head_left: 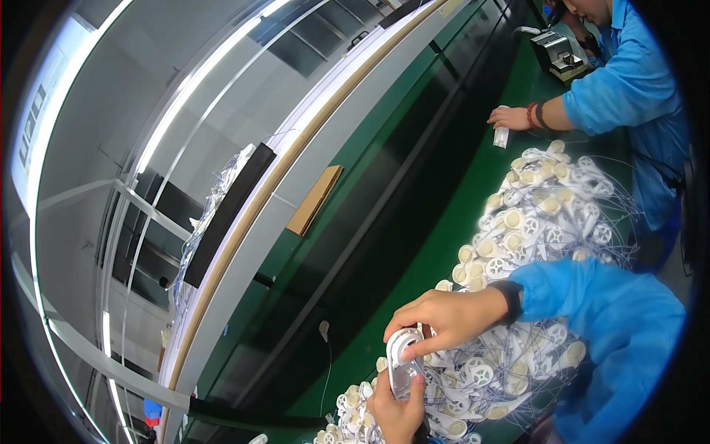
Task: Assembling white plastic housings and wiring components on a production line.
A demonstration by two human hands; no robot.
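Both hands grip one small white plastic piece (403,362): the left hand (399,411) from below, the right hand (444,318) from above. More white pieces (532,214) cover the green tabletop (414,251).

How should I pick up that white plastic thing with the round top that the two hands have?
Grip the white oval plastic piece by its long narrow edges, coming from the ends. It is flat and elongated, so fingers pinch across its thin sides. The right hand holds the rounded top end, the left hand the bottom.
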